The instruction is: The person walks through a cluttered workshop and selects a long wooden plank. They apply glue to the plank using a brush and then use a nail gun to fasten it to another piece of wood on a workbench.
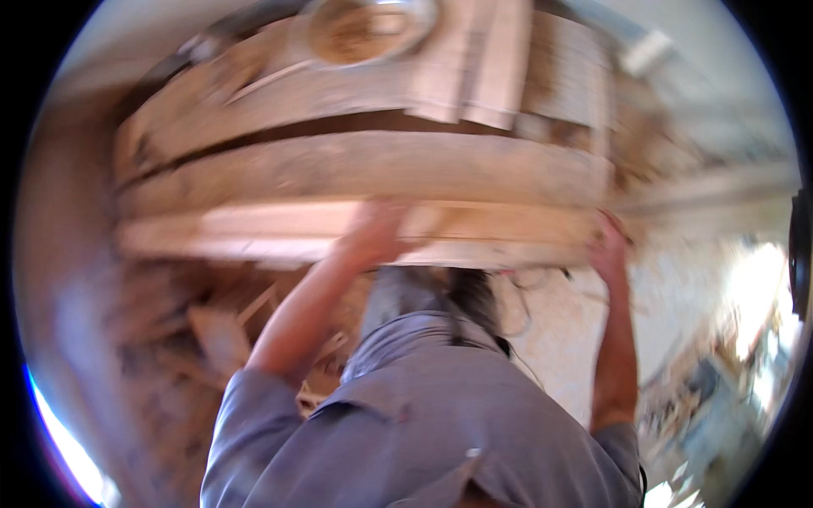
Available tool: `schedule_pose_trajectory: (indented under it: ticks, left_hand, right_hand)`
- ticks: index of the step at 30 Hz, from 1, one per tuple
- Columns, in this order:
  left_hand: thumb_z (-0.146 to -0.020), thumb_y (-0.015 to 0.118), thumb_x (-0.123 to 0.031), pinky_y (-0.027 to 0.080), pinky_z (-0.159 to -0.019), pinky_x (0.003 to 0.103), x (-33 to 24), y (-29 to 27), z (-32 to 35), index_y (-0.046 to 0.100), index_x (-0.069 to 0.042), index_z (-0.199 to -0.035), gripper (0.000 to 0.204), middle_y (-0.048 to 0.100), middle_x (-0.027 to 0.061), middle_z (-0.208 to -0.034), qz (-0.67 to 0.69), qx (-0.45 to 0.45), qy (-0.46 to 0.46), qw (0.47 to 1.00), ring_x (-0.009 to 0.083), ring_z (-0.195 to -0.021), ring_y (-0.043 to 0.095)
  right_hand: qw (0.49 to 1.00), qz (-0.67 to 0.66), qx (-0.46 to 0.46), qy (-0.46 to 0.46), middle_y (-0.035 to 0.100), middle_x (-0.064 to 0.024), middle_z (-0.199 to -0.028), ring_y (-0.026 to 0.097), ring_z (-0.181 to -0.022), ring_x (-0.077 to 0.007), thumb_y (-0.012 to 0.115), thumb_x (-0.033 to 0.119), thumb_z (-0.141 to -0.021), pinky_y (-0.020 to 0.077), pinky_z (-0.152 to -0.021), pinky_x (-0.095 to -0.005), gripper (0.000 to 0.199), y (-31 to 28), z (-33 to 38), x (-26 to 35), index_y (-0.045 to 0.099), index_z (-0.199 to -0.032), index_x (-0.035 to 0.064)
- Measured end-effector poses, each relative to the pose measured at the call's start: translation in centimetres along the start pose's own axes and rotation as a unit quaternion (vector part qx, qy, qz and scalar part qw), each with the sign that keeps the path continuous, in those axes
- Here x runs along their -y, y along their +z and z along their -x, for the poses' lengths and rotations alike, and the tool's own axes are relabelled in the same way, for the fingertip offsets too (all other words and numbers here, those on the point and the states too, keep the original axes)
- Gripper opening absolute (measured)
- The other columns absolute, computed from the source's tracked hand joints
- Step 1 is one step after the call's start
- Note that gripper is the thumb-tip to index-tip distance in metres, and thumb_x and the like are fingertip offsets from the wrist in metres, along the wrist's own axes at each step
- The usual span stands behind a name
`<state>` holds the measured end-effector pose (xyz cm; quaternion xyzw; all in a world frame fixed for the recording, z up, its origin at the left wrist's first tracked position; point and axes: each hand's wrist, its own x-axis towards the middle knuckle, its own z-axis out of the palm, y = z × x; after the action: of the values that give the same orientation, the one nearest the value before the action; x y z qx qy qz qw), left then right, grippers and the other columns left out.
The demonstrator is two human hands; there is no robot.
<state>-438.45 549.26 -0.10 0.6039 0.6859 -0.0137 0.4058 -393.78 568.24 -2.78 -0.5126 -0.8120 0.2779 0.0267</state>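
A long pale wooden board (pixel 296 222) lies lengthwise along the near edge of a worn wooden workbench (pixel 356 161). My left hand (pixel 377 230) is over the board near its middle, its fingers bent round it and smeared by motion. At the board's right end is my right hand (pixel 608 247), with the fingers curled over the end. Blur hides the exact fingertip contact of both hands. Whether the pale strip is one board or two laid together, I cannot tell.
Farther back on the bench stand a round metal bowl (pixel 364 34) with brownish contents and two pale planks (pixel 474 63) side by side. A dark gap (pixel 288 131) runs between the bench slabs. Wood scraps (pixel 224 334) lie low on the left, and cluttered debris (pixel 694 398) on the right.
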Motion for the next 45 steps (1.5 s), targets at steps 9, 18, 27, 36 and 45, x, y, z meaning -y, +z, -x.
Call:
schedule_pose_trajectory:
  ticks: [9,18,27,36,45]
  left_hand:
    - [-0.073,0.085,-0.033,0.037,-0.114,0.047,-8.2,0.6,-5.5,0.044,-0.001,-0.145,0.089,0.050,0.0232,-0.145,0.002,-0.013,0.098,0.995,0.0398,-0.136,0.046]
    - [-0.069,0.089,-0.032,0.040,-0.111,0.046,-22.9,5.0,-13.6,0.039,-0.002,-0.147,0.098,0.051,0.0234,-0.143,-0.008,-0.005,0.172,0.985,0.0405,-0.133,0.048]
    - [-0.067,0.089,-0.037,0.034,-0.113,0.052,-25.7,8.6,-15.0,0.027,0.000,-0.152,0.111,0.041,0.0266,-0.147,-0.074,-0.049,0.205,0.975,0.0463,-0.135,0.040]
    - [-0.068,0.084,-0.038,0.035,-0.111,0.051,-24.7,9.9,-15.6,0.032,0.004,-0.147,0.104,0.043,0.0254,-0.141,-0.119,-0.080,0.228,0.963,0.0443,-0.129,0.043]
    - [-0.063,0.086,-0.035,0.038,-0.106,0.054,-25.3,10.0,-16.0,0.039,0.002,-0.142,0.099,0.045,0.0250,-0.138,-0.128,-0.087,0.235,0.960,0.0452,-0.124,0.045]
  right_hand:
    - [0.863,-0.240,-0.318,0.312,0.069,-0.0113,-0.114,0.067,-0.095,-0.0181,0.068,-0.003,-0.082,0.0533,-0.084,-0.0302,0.043,0.5,8.0,-3.4,0.065,-0.125,0.0033]
    - [0.782,-0.339,-0.428,0.301,0.072,-0.0116,-0.107,0.066,-0.076,-0.0139,0.069,-0.003,-0.080,0.0545,-0.073,-0.0296,0.051,1.6,6.4,-7.2,0.061,-0.130,0.0064]
    - [0.766,-0.478,-0.326,0.281,0.064,-0.0113,-0.132,0.062,-0.086,-0.0091,0.063,-0.012,-0.081,0.0526,-0.076,-0.0234,0.063,1.9,6.2,-9.7,0.051,-0.142,0.0007]
    - [0.764,-0.517,-0.281,0.264,0.065,-0.0127,-0.132,0.064,-0.091,-0.0112,0.061,-0.015,-0.080,0.0530,-0.081,-0.0247,0.069,0.3,6.3,-10.2,0.048,-0.145,0.0027]
    - [0.807,-0.481,-0.196,0.280,0.062,-0.0157,-0.136,0.063,-0.116,-0.0178,0.061,-0.020,-0.079,0.0560,-0.084,-0.0295,0.071,-1.5,5.7,-10.8,0.047,-0.145,0.0017]
